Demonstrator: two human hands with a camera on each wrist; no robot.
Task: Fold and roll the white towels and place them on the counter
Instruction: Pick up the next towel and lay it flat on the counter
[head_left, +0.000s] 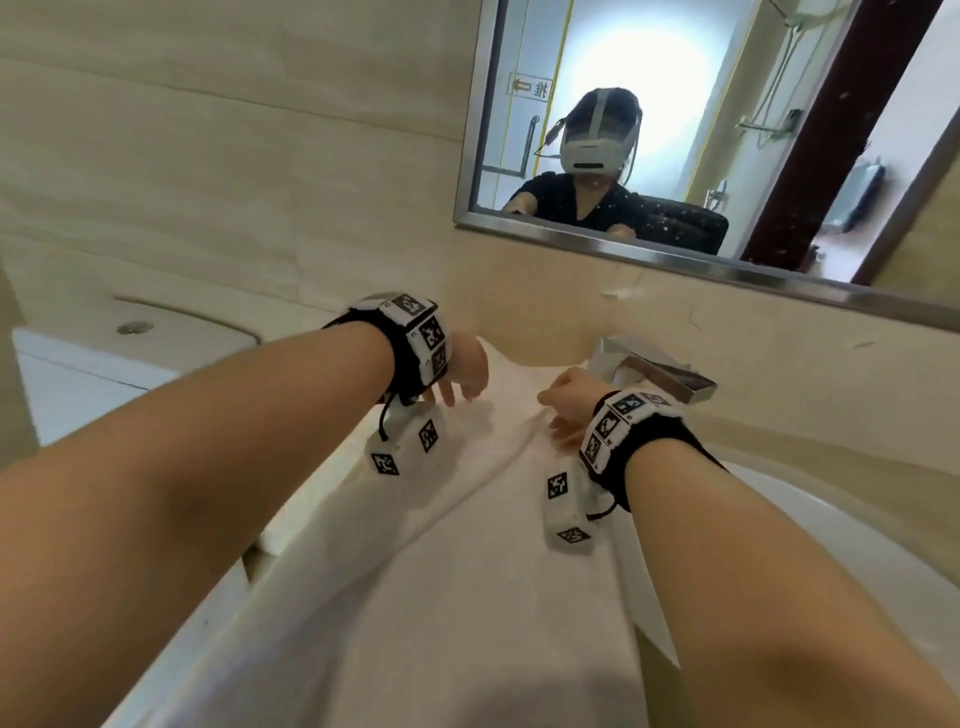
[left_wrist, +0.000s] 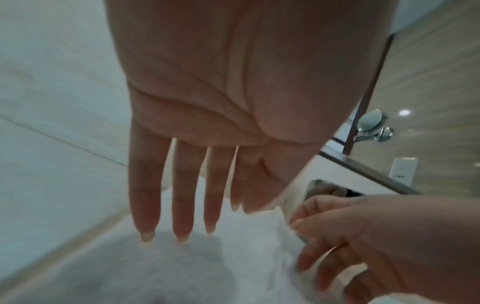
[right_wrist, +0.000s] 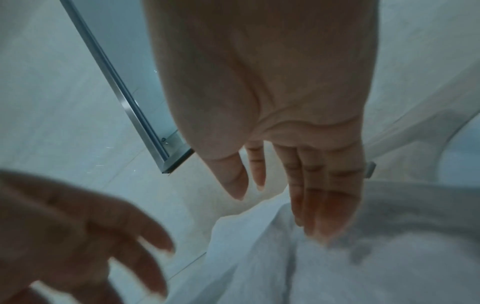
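A white towel (head_left: 441, 571) lies lengthwise along the counter, running away from me, with a soft crease near its far end. Both hands are at that far end. My left hand (head_left: 457, 384) is held over the towel's left side with its fingers (left_wrist: 179, 205) straight and spread; I cannot tell if the tips touch the cloth (left_wrist: 207, 267). My right hand (head_left: 566, 410) is on the right side, its straight fingers (right_wrist: 319, 205) touching the towel (right_wrist: 337, 267). Neither hand grips anything.
A chrome faucet (head_left: 649, 374) stands just beyond my right hand. The white sink basin (head_left: 831, 519) is to the right of the towel. A toilet tank (head_left: 130, 332) sits at the left. A framed mirror (head_left: 675, 244) hangs on the tiled wall ahead.
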